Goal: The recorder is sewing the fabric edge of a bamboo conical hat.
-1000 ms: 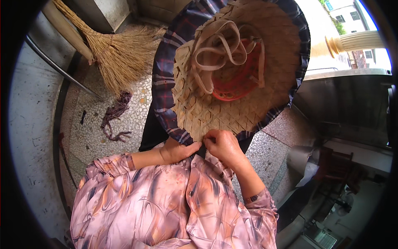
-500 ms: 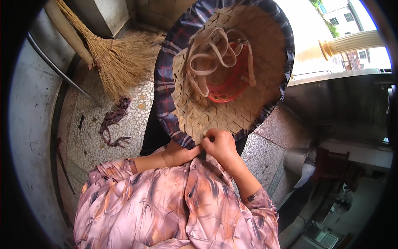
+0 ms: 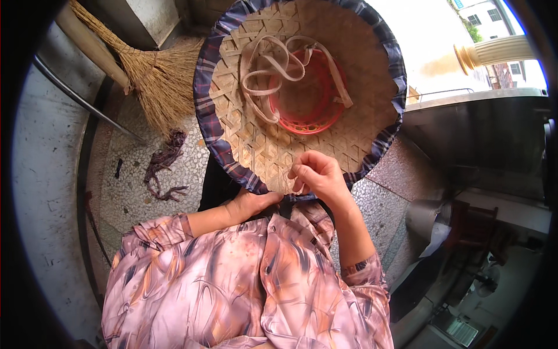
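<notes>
A round woven bamboo hat (image 3: 256, 125) sits upside down over my lap, its inside facing up and its rim wrapped in dark plaid cloth. A red plastic ring (image 3: 325, 125) is fixed in the middle, with a pale strap (image 3: 264, 92) looped over it. My left hand (image 3: 251, 203) grips the near rim, thumb on top and the other fingers hidden beneath. Just to its right, my right hand (image 3: 319, 177) is raised over the near edge, its fingers curled in a pinch. Whatever is in that pinch is too small to make out.
A straw broom (image 3: 160, 78) leans at the upper left beside a curved metal tube (image 3: 81, 99). Dark purplish, shrivelled plant scraps (image 3: 164, 163) lie on the speckled floor (image 3: 125, 200). A dark metal-looking panel (image 3: 482, 145) stands at the right.
My right hand has lifted off the rim and moved slightly up and right. The hat has tilted and shifted left, showing more of its inside. My left hand stays at the rim.
</notes>
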The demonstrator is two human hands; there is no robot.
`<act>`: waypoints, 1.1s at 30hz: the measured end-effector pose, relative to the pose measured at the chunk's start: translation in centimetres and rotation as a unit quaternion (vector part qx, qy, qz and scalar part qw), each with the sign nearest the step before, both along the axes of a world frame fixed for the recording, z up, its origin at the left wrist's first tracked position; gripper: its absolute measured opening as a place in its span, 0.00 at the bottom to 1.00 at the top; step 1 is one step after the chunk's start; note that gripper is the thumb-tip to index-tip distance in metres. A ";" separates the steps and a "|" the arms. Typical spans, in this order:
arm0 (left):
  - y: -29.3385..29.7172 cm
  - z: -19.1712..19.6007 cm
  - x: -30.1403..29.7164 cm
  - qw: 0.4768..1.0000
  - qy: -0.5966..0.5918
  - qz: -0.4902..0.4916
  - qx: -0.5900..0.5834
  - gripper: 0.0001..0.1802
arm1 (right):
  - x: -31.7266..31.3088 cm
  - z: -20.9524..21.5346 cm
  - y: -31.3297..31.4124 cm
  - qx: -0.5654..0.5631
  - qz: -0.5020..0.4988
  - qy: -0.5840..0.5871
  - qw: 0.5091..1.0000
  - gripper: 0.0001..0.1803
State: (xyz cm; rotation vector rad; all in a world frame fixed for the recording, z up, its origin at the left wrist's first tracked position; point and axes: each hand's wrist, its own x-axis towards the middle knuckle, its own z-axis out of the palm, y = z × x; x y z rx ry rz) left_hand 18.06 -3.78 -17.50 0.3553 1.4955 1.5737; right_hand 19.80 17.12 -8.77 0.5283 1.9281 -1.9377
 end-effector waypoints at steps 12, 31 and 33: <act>0.1 -0.6 -0.1 0.999 0.034 -0.021 -0.001 0.10 | 0.2 -1.7 -2.8 0.490 0.183 0.072 0.849 0.10; 0.1 -3.2 0.7 0.999 0.012 0.005 0.038 0.14 | -1.5 1.2 0.0 -0.275 -0.070 0.012 0.959 0.03; 0.1 -2.0 0.5 0.997 -0.058 0.040 0.029 0.13 | -1.4 1.3 -0.1 -0.224 -0.067 0.026 0.972 0.04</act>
